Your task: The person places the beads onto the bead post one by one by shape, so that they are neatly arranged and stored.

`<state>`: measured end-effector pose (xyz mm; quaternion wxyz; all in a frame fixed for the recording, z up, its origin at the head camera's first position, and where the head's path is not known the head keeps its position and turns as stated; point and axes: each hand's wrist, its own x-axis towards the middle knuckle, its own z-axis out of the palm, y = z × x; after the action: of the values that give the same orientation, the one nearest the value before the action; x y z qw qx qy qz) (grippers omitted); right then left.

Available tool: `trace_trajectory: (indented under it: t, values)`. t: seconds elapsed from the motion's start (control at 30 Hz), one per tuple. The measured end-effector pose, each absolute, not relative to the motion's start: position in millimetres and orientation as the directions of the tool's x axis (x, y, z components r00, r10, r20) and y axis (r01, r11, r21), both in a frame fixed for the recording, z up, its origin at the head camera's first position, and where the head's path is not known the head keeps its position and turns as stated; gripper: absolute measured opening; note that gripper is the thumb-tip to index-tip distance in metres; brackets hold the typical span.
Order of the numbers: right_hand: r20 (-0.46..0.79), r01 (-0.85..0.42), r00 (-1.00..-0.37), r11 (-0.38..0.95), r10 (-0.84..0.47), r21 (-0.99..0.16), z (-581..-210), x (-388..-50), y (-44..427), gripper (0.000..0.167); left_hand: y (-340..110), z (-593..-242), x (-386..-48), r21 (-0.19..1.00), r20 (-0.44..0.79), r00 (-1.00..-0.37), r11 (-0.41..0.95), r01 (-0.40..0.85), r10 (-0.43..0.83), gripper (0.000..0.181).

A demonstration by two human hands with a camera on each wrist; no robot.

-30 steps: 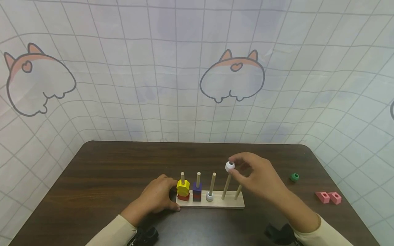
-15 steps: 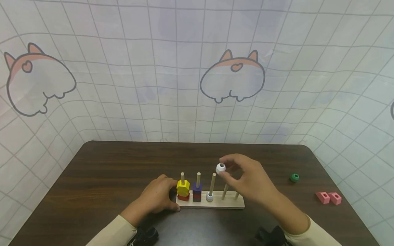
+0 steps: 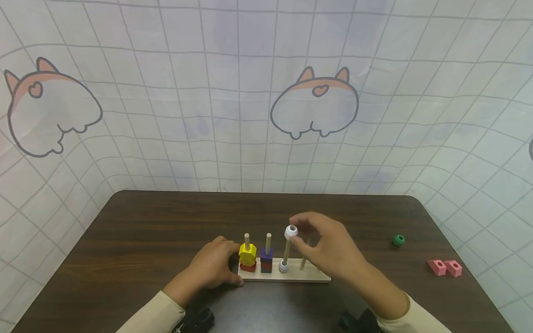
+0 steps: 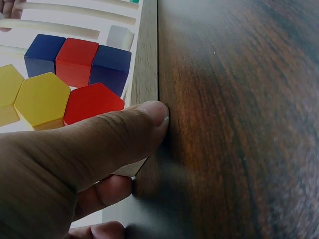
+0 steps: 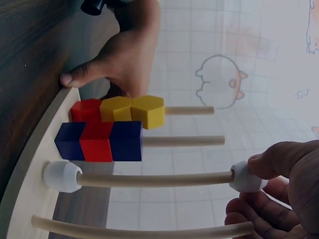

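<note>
My right hand [image 3: 333, 243] pinches a white bead [image 3: 291, 231] at the top of the third peg; in the right wrist view the held bead [image 5: 245, 177] meets the peg's tip. A second white bead [image 5: 63, 177] sits at that peg's foot. With thumb and fingers, my left hand [image 3: 213, 263] grips the left end of the wooden base [image 3: 308, 276]; the left wrist view shows the thumb [image 4: 119, 132] along its edge. The first peg carries yellow hexagonal blocks [image 5: 147, 111] over a red one [image 5: 85, 110]. On the second, a red block [image 5: 97, 141] lies between two dark blue ones.
A green bead [image 3: 398, 240] lies on the dark table [image 3: 166, 222] at the right. Nearer the right edge are two pink blocks [image 3: 436, 267] side by side. Behind the table hangs a white gridded cloth [image 3: 233, 138] with cartoon drawings.
My right hand has moved left with the white bead, from above the fourth peg to the top of the third. The left hand has stayed on the base's end.
</note>
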<state>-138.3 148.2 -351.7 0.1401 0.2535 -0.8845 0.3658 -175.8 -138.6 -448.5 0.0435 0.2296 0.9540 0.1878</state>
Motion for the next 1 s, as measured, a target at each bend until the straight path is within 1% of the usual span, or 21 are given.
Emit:
trace_trajectory:
  t: [0.2, 0.43, 0.67, 0.83, 1.0]
  values:
    - [0.444, -0.534, -0.84, 0.627, -0.313, -0.568, -355.0, -135.4, 143.6, 0.035, -138.9, -448.1, -175.8, 0.379, 0.014, -0.885, 0.817, 0.435, 0.465, 0.058]
    - [0.426, -0.501, -0.859, 0.63, -0.283, -0.593, -361.3, -131.8, 138.5, 0.047, -139.4, -448.0, -175.3, 0.382, 0.027, -0.878, 0.806, 0.451, 0.478, 0.056]
    - [0.412, -0.487, -0.87, 0.609, -0.272, -0.626, -373.4, -131.9, 137.1, 0.054, -139.9, -449.1, -175.2, 0.385, 0.015, -0.883, 0.812, 0.438, 0.469, 0.059]
    - [0.418, -0.495, -0.866, 0.597, -0.275, -0.632, -380.9, -131.5, 137.2, 0.065, -140.0, -449.5, -175.3, 0.386, 0.009, -0.884, 0.814, 0.434, 0.467, 0.057]
    - [0.434, -0.495, -0.864, 0.597, -0.256, -0.631, -388.1, -132.2, 137.3, 0.081, -140.0, -448.8, -175.8, 0.384, 0.018, -0.883, 0.812, 0.44, 0.47, 0.059]
